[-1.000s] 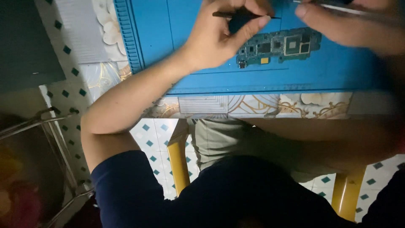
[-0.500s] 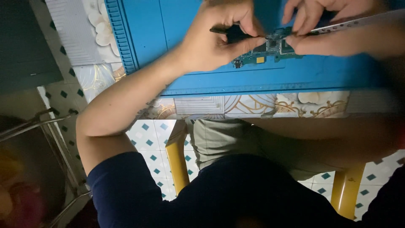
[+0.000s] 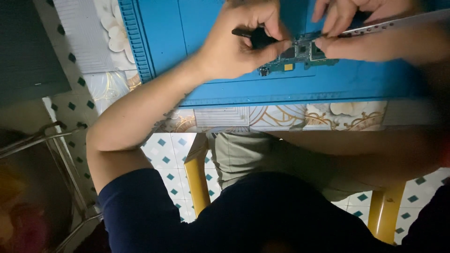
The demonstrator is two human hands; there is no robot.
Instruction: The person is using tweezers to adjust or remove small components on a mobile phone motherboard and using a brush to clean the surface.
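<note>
Circuitry first: a small green circuit board [image 3: 300,55] studded with dark chips and one yellow patch lies on a blue work mat [image 3: 197,28], near the mat's middle and partly hidden under both hands. At the board's left end the left hand [image 3: 239,44] is curled tight, thumb and fingers pinched on a thin black tool [image 3: 248,34] whose tip is hidden by the fingers where they meet the board. At the board's right end the right hand [image 3: 361,35] presses down with bent fingers; it is closed around a long, pale metal strip [image 3: 398,22] that runs off toward the upper right, blurred along its length. The mat has a ridged border on its left edge and rests on a table [image 3: 281,117] covered with a floral, gold-lined pattern. Below the table edge appear the person's dark blue sleeve [image 3: 154,206] and grey-green trousers [image 3: 253,154], a yellow stool [image 3: 197,182] under them, and a white floor [image 3: 164,150] with small teal diamonds.
</note>
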